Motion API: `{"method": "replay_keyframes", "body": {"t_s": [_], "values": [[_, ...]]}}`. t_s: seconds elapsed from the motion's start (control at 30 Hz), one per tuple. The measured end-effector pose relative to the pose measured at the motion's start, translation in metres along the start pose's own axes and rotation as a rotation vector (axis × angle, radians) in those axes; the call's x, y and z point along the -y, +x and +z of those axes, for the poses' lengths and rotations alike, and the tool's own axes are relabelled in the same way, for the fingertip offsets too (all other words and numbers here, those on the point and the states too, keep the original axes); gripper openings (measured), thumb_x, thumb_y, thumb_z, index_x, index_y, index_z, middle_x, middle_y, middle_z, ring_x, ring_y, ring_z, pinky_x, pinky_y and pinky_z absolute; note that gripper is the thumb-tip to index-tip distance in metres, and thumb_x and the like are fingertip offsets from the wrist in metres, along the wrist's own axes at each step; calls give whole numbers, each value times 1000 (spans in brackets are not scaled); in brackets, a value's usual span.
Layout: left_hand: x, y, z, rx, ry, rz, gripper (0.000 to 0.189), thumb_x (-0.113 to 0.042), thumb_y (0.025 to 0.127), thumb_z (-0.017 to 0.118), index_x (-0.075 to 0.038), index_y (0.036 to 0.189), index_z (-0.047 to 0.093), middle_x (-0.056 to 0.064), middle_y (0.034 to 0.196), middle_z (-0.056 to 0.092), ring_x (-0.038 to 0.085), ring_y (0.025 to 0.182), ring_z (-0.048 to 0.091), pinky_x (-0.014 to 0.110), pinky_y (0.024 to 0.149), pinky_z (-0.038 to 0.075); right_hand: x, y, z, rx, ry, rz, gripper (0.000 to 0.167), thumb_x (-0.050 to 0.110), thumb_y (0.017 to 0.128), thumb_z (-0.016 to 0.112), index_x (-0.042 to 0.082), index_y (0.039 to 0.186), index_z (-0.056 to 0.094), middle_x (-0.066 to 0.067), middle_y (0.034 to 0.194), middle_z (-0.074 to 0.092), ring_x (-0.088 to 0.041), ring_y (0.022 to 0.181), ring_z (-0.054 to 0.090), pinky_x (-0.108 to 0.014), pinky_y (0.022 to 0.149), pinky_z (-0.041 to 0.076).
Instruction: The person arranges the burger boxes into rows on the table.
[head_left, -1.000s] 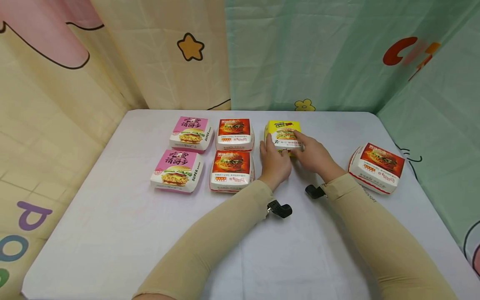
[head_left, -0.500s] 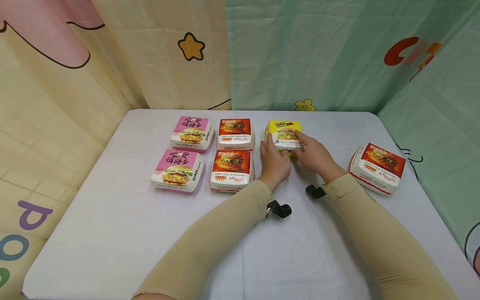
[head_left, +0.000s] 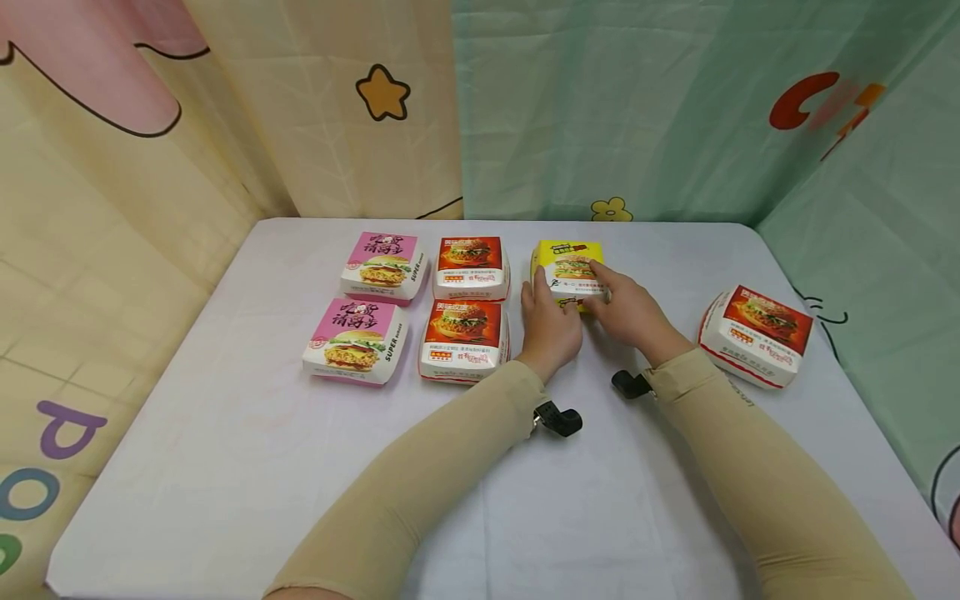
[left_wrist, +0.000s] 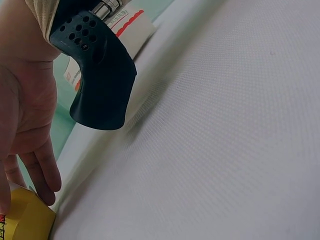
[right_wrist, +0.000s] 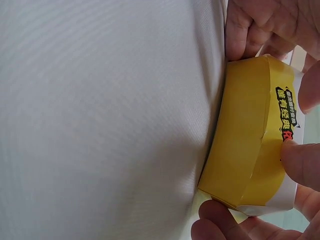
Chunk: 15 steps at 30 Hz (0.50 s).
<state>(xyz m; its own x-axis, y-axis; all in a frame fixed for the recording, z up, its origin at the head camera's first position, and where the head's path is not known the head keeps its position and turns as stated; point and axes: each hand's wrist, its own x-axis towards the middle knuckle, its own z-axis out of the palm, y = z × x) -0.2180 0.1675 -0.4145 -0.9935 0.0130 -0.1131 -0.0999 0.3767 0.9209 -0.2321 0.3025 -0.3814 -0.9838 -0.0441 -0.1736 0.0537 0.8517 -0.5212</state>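
Note:
A yellow and white burger box (head_left: 567, 265) sits at the back of the table, right of the middle. My left hand (head_left: 551, 325) holds it by the left and near side, thumb over the edge. From the right, my right hand (head_left: 633, 312) grips the same box, thumb near its top and fingers round the side. In the right wrist view, the yellow side of the burger box (right_wrist: 240, 120) shows between both hands, its base on the white cloth. Only a yellow corner of the burger box (left_wrist: 32, 217) shows in the left wrist view, beside the left fingers (left_wrist: 42, 175).
Left of the hands stand two pink burger boxes (head_left: 378, 260) and two red ones (head_left: 468, 262), in two columns. Another red burger box (head_left: 757, 333) lies askew at the right. Curtains (head_left: 525, 108) border the white table (head_left: 225, 467).

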Motion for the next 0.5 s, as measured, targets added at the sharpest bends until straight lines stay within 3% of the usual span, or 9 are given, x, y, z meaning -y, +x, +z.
{"method": "replay_keyframes", "body": {"t_s": [0.5], "values": [[0,0,-1,6,22,5,79,-21,108,54,-22,171,6,14,176,4,32,163,18,47,129,30,0,1,-1,8,6,7,73,27,109,55,17,170,17,-22,171,29,-44,155,34,-63,121,35]]}}
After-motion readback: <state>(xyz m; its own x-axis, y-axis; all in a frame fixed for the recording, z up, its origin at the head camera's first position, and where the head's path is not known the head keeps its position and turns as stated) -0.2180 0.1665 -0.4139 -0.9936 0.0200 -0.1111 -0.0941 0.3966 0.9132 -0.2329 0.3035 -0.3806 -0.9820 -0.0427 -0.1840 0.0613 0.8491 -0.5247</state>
